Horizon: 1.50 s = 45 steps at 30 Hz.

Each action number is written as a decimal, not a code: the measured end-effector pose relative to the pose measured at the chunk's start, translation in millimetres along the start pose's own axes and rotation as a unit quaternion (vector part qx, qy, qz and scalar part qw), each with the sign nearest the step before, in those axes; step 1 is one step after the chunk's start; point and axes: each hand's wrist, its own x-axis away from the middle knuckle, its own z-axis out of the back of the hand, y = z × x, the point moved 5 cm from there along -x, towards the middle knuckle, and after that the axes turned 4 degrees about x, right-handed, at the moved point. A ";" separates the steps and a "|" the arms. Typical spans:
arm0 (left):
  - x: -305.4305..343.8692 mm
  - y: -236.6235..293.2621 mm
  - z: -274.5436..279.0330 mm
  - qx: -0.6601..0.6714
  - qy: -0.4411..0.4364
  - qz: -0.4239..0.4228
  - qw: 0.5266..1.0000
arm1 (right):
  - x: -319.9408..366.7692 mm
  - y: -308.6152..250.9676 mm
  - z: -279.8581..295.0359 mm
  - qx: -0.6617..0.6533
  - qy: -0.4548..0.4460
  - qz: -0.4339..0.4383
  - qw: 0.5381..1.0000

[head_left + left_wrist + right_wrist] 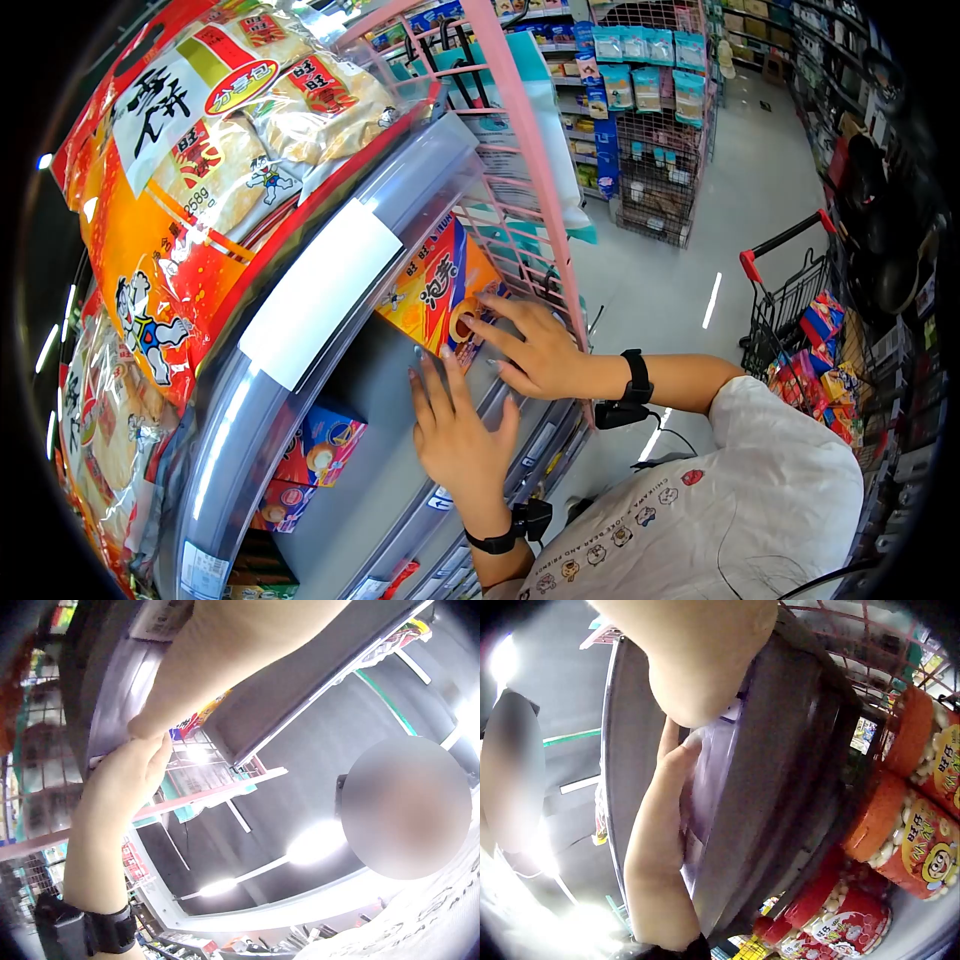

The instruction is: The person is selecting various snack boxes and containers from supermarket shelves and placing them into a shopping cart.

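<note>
An orange-yellow box of snack puffs (pixel 440 285) stands on the grey shelf (pixel 370 410), at its end beside the pink wire rack. My right hand (pixel 540 350) lies over the box's near right corner, its fingers stretched across the printed front. My left hand (pixel 460 435) reaches flat toward the box's lower edge, fingers extended, fingertips right at the edge. In the left wrist view the right hand (pixel 124 787) is beside the left one, with a corner of the box (pixel 202 712) behind them. In the right wrist view the left hand (pixel 667 780) reaches along the shelf edge.
Large rice cracker bags (pixel 200 190) fill the shelf above, behind a clear lip with a white label (pixel 320 295). Blue-red boxes (pixel 325 445) sit deeper on the grey shelf. Lidded jars (pixel 907 832) stand below. A loaded cart (pixel 800 330) is in the aisle.
</note>
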 end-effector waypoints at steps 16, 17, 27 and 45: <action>-0.2 1.9 0.5 -0.014 0.008 -0.017 1.000 | 3.3 2.8 -8.1 -0.003 0.021 0.033 0.999; -0.5 1.9 0.2 -0.014 0.006 -0.015 1.000 | 2.9 2.5 -7.8 -0.003 0.019 0.033 0.999; -1.3 1.4 -2.5 -0.032 0.001 -0.003 0.999 | -0.3 1.6 -6.3 -0.006 0.009 0.042 0.999; 0.1 2.1 -4.4 -0.061 0.008 0.003 0.998 | 0.5 1.2 -6.3 -0.015 -0.042 0.052 0.998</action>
